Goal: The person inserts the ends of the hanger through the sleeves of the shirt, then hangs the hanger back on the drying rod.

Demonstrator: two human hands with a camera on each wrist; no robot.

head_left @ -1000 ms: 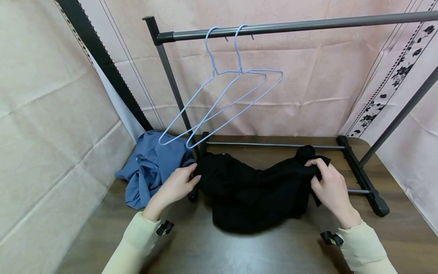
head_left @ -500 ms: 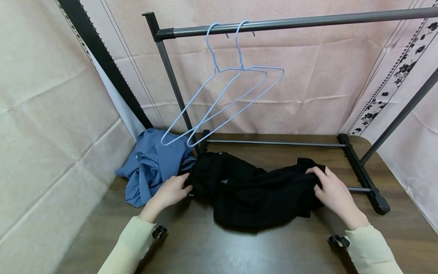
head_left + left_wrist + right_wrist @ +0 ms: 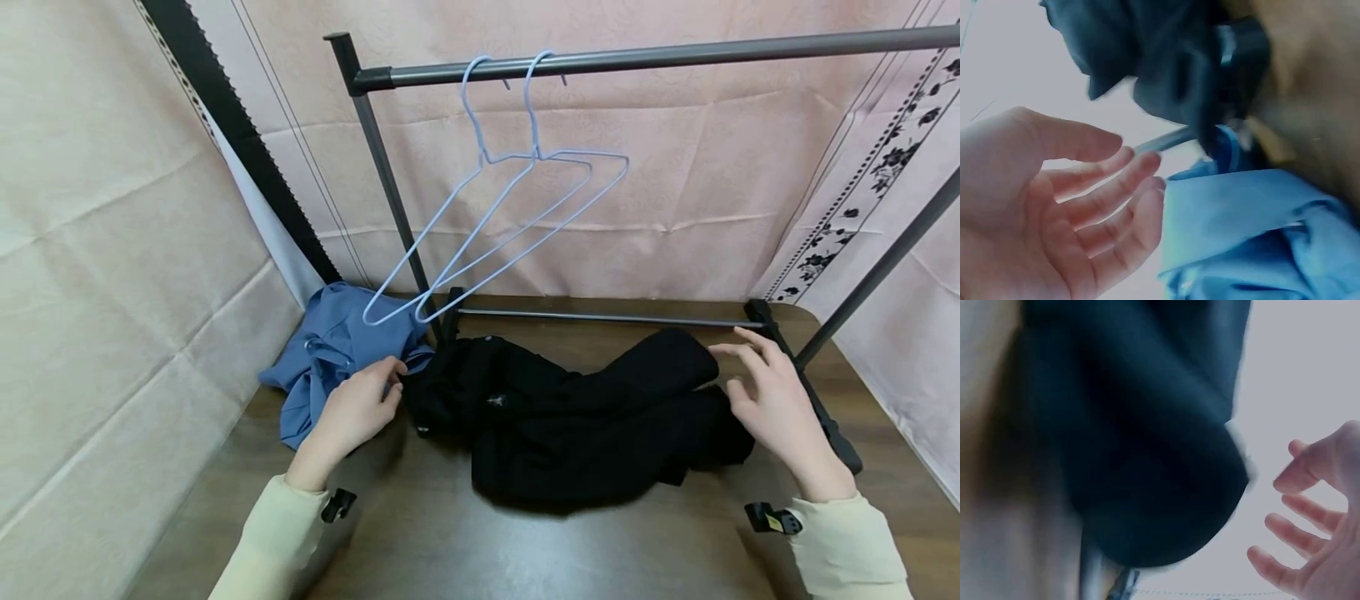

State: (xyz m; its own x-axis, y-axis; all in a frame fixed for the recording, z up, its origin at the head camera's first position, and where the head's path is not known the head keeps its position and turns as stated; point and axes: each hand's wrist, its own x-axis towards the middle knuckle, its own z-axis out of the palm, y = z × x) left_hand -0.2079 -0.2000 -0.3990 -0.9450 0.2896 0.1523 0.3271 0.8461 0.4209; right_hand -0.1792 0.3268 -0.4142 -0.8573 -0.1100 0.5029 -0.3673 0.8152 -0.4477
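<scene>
Far left: a pale hanging cloth [image 3: 150, 250] with creases, edged by a black zigzag-trimmed strip [image 3: 247, 150]. At its foot, a blue garment [image 3: 330, 333] lies crumpled on the wooden table [image 3: 450, 558].

Left hand [image 3: 358, 408]: in front of the blue garment and just beside the left end of the black one. Fingers loosely bent, thumb apart from them; the left wrist view shows nothing in the grasp. Whether the fingertips brush the blue fabric, cannot tell. Pale sleeve [image 3: 270, 525], small black device [image 3: 339, 505] at the cuff.

Behind: dark metal rack [image 3: 712, 54]; its left upright comes down behind the garments. Two light-blue hangers hook over the top bar near its left end — left hanger [image 3: 482, 158], right hanger [image 3: 536, 154] — both bare, their outlines crossing in the head view.

Centre: black garment [image 3: 570, 425], bunched and spread sideways on the table between the two hands, below the hangers. Left end meets the blue garment; small shiny spots show on its left part. The right end has a rounded fold on its upper side.

Right hand [image 3: 780, 408]: just beyond that end, fingers spread and slightly bent, nothing held — the right wrist view shows a gap to the fabric. Matching sleeve and device. Far right: floral-patterned strip [image 3: 862, 200] on the backdrop.
</scene>
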